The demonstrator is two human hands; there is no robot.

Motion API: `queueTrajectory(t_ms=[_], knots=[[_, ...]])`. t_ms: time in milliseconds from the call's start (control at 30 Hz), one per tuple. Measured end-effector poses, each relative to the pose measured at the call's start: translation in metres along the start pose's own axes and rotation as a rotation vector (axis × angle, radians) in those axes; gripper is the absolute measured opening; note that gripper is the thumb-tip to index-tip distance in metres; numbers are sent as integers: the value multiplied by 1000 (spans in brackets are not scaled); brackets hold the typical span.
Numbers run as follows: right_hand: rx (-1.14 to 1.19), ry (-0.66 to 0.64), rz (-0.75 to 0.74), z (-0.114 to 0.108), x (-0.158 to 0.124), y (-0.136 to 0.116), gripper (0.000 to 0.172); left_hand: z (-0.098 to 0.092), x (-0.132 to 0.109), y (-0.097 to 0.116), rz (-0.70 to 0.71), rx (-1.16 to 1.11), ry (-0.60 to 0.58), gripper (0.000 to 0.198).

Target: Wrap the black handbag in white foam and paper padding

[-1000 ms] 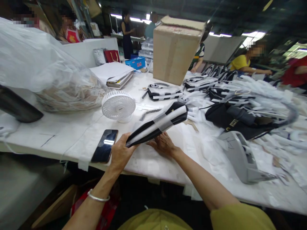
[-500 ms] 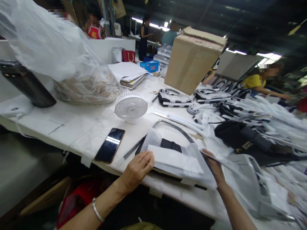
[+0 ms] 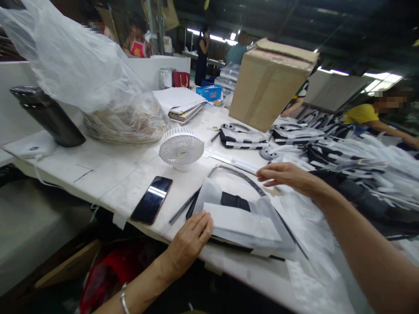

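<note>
A dark handbag point(image 3: 235, 201) lies on the table in front of me, covered by thin translucent sheeting and a white paper strip point(image 3: 242, 222). Its curved, wrapped handle point(image 3: 240, 172) points away from me. My left hand point(image 3: 193, 237) grips the bag's near left edge, fingers together on top of the white strip. Beyond the bag's right side, my right hand point(image 3: 284, 176) hovers with fingers stretched out and nothing in them. It is nearest to a long pale strip point(image 3: 235, 160) lying behind the handle.
A phone point(image 3: 152, 199) and a white fan point(image 3: 181, 148) stand left of the bag. Farther off are a dark bottle point(image 3: 49, 115), a plastic sack point(image 3: 124, 124) and a tall carton point(image 3: 270, 85). Wrapped bags point(image 3: 347, 152) pile up on the right. Other people work in the background.
My right hand has left the bag's right side and moved up and away from me, fingers now extended. My left hand stays on the near left edge.
</note>
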State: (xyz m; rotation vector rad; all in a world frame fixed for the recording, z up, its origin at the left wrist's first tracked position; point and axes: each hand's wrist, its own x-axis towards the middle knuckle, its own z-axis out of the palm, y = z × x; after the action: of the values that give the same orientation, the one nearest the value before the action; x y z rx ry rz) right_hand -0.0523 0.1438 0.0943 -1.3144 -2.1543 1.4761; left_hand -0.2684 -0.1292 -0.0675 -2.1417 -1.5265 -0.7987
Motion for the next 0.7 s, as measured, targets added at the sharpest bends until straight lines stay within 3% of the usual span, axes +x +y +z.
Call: queueTrajectory(t_ms=[33, 67, 167, 267, 400, 467, 567, 700], knots=[[-108, -82, 39, 20, 14, -8, 34, -1, -1, 1, -2, -1, -8, 38], [-222, -71, 89, 42, 28, -12, 32, -2, -1, 1, -6, -1, -8, 39], [-358, 23, 145, 102, 69, -2, 31, -3, -1, 2, -17, -3, 2, 38], [-447, 156, 120, 139, 95, 19, 34, -4, -1, 3, -10, -1, 19, 36], [-507, 276, 124, 153, 107, 38, 56, -3, -1, 2, -14, -13, 13, 37], [-510, 306, 147, 155, 107, 42, 58, -2, -2, 2, -16, -23, 7, 37], [-507, 349, 125, 154, 104, 41, 45, -1, -3, 1, -10, -29, 20, 36], [-476, 383, -36, 153, 80, 24, 21, -1, -2, 3, -22, -32, 34, 37]])
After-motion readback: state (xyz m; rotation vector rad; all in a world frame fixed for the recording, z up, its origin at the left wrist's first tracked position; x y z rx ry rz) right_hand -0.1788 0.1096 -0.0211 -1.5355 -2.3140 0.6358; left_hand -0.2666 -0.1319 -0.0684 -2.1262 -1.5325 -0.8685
